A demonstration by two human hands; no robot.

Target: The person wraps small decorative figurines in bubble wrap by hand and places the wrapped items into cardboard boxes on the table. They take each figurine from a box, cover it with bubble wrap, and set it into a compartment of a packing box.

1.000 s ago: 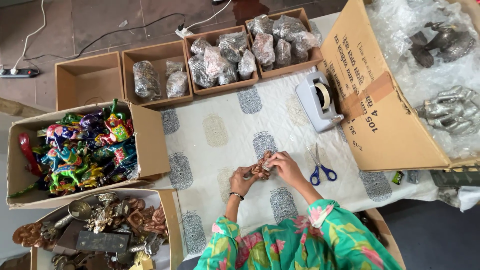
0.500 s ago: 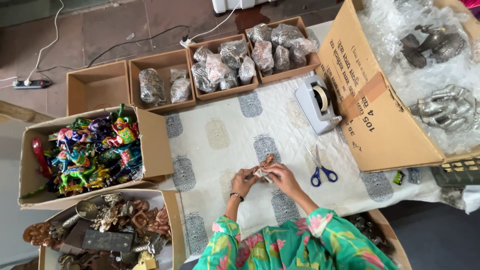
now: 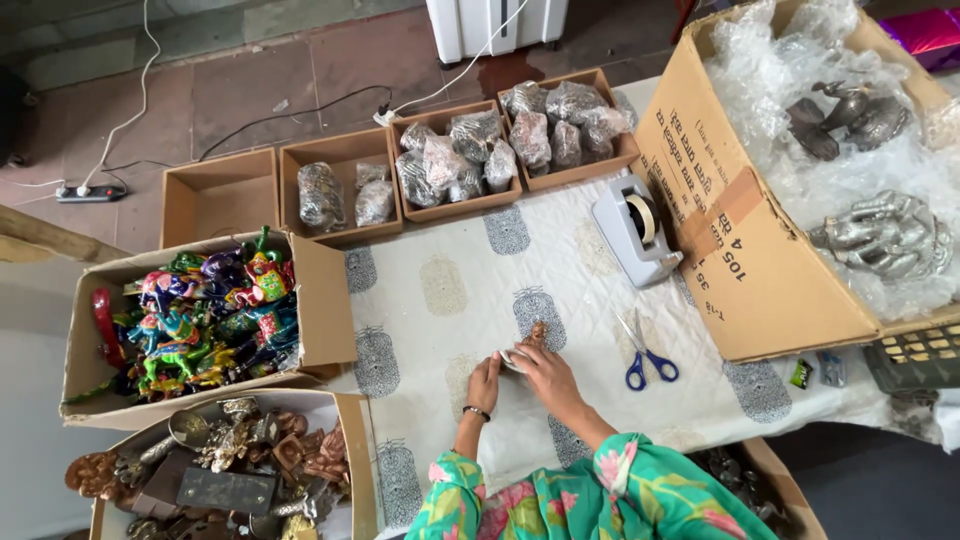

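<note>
White cloth (image 3: 590, 290) with grey motifs, blue-handled scissors (image 3: 647, 358), green floral sleeves (image 3: 610, 495).

A table under a printed cloth (image 3: 580, 290) carries blue scissors (image 3: 645, 352), a grey tape dispenser (image 3: 634, 230), a large carton (image 3: 745, 240) and, possibly, small packets (image 3: 815, 371).

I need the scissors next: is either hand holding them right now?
No, the scissors lie on the cloth, apart from the right hand and left hand, which hold a small figurine.
</note>
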